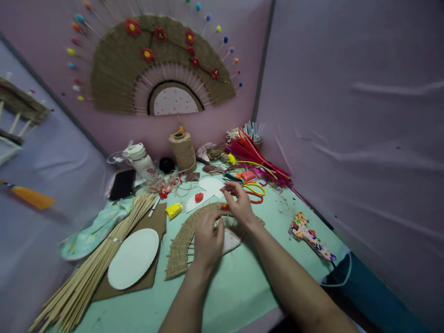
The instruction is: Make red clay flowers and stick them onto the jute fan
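Observation:
A half-round fan [178, 252] woven of tan twine lies flat on the table, with sticks showing along its inner edge and a pale dotted piece [231, 241] at its centre. My left hand [208, 238] rests over the fan's middle, thumb apart from the bent fingers. Above the fan's upper edge, my right hand [238, 203] has its thumb and forefinger pinched; whatever is between them is too small to make out. Just below those fingertips a small red flower [225, 206] sits on the weave. Another red piece [199, 198] lies on white card [193, 204] behind the fan.
Left are thin sticks [100, 252], a white oval [133, 259] on cardboard [160, 222], and a yellow packet [174, 211]. Behind stand a twine spool [183, 152] and bottle [138, 157]. Scissors [255, 196] and a patterned glue gun [310, 236] lie right. A larger fan [114, 69] hangs ahead.

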Tool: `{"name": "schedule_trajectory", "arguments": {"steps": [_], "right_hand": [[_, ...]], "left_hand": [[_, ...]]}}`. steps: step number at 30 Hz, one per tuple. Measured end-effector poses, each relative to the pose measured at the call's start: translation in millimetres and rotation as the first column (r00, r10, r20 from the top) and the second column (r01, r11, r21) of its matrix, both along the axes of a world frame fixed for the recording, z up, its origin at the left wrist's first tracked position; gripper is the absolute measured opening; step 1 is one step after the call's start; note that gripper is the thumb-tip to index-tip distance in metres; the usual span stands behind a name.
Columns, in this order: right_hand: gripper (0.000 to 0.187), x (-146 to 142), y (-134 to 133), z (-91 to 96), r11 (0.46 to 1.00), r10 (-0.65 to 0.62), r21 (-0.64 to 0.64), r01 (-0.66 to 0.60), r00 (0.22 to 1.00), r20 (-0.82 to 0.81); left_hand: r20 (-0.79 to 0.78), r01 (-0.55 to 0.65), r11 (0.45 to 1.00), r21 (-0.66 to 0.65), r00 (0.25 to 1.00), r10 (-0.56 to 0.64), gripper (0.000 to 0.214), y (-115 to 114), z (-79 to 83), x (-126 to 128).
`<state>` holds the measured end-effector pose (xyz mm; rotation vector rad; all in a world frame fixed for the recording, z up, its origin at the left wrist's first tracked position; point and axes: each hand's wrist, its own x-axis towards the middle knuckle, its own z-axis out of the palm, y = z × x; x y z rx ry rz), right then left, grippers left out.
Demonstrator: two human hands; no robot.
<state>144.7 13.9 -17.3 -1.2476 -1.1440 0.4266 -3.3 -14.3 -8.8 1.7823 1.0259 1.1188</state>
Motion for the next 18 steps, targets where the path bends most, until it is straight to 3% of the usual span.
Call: {"name": "schedule_trajectory", "arguments": {"steps": [2, 6, 8, 9, 13, 18], "right_hand": [[0.022, -2.7, -9.8, -0.9, 1.0, 0.015, -0.017, -0.013, 0.993, 0.113], [0.019, 1.9, -23.3, 4.2, 1.0, -0.005, -0.025, 0.01, 0.985, 0.174], [0.018, 5.2, -25.7, 7.5, 1.0, -0.018, -0.006, 0.02, 0.982, 0.189], [0.018, 6.7, -26.0, 8.8, 1.0, -0.023, 0.003, 0.023, 0.98, 0.198], [0.016, 11.9, -24.9, 10.1, 1.0, -0.029, -0.006, 0.031, 0.981, 0.193], [0.016, 15.3, -21.6, 4.7, 0.997, 0.013, -0.076, -0.005, 0.995, 0.1]], "left_hand": [[-0.111, 0.031, 0.999, 0.022, 0.993, -0.028, 0.013, 1.9, 3.7, -1.1], [-0.25, -0.137, 0.989, 0.05, 0.957, 0.145, 0.02, 30.6, 20.0, -10.4], [-0.475, -0.172, 0.982, 0.082, 0.859, 0.191, 0.026, 54.7, 26.6, -13.6], [-0.641, -0.17, 0.981, 0.091, 0.744, 0.188, 0.028, 67.3, 27.9, -13.7], [-0.77, -0.198, 0.979, 0.051, 0.617, 0.165, 0.036, 108.4, 19.2, -5.2], [-0.831, -0.206, 0.978, 0.031, 0.539, 0.14, 0.036, 128.4, 2.2, 3.7]]}}
